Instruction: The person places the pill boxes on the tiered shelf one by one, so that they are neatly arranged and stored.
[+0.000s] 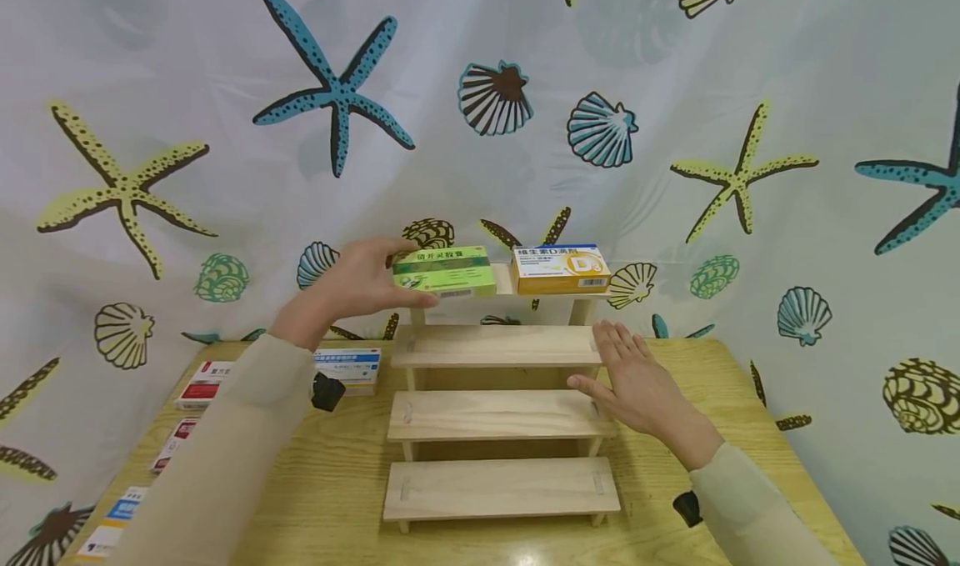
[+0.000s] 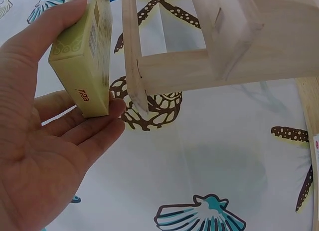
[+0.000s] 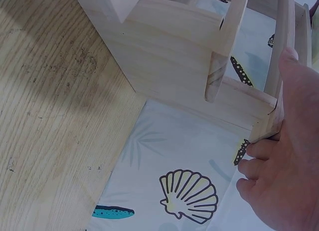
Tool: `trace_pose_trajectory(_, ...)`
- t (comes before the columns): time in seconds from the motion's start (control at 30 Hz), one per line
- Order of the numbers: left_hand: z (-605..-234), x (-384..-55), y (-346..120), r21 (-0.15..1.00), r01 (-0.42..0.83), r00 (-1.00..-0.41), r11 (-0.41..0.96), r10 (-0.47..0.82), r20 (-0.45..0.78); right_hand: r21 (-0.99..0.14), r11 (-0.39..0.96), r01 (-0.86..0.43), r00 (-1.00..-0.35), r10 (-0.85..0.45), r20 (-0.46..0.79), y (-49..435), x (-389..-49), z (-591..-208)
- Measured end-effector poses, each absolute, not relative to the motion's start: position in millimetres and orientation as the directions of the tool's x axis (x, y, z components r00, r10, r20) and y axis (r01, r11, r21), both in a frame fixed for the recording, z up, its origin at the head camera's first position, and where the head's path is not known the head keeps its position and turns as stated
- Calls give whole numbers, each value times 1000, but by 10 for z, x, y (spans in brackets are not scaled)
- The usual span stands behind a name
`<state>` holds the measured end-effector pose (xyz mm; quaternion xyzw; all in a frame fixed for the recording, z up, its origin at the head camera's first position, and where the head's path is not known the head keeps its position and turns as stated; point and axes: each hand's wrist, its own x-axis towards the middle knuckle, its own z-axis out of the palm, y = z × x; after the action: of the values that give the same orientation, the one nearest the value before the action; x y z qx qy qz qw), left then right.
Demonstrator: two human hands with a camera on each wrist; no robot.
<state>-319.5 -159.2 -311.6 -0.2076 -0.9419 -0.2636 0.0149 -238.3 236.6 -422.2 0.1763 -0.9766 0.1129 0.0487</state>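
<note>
Held the light-green cardboard box (image 1: pixel 447 272) by its left end in a partly closed left hand (image 1: pixel 360 278), pinching between the thumb at the front lower edge and the fingers round the back. Showed no spare opening in that hold beyond the thickness of the box. Had the box at the left end of the top board (image 1: pixel 504 279) of a pale wooden four-step rack (image 1: pixel 502 491), lying to the right of the left palm, with its long axis running left to right, roughly in line with the board. Could not tell about full contact between box and wood. Lay far nearer the left hand than the right, and just short of the white-and-orange cardboard box (image 1: pixel 562 270) on the same board, across a narrow strip of bare wood.

Rested the right hand (image 1: pixel 637 387) lower down, with nearly straight fingers touching the right end of the second board (image 1: pixel 495 345), lifting nothing. Saw also, on the yellowish wood-grain table (image 1: pixel 322 449) near the left sleeve (image 1: pixel 240 433), a white-and-blue flat box (image 1: pixel 356 370) and a white-and-red one (image 1: pixel 202 385).
</note>
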Motion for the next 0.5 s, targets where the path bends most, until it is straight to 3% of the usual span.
trace_pose_trajectory(0.5, -3165, -3359, -1436, 480, 357, -928, 801, 363, 84, -202, 910, -361, -930, -337, 143, 2367, -2384, -4226)
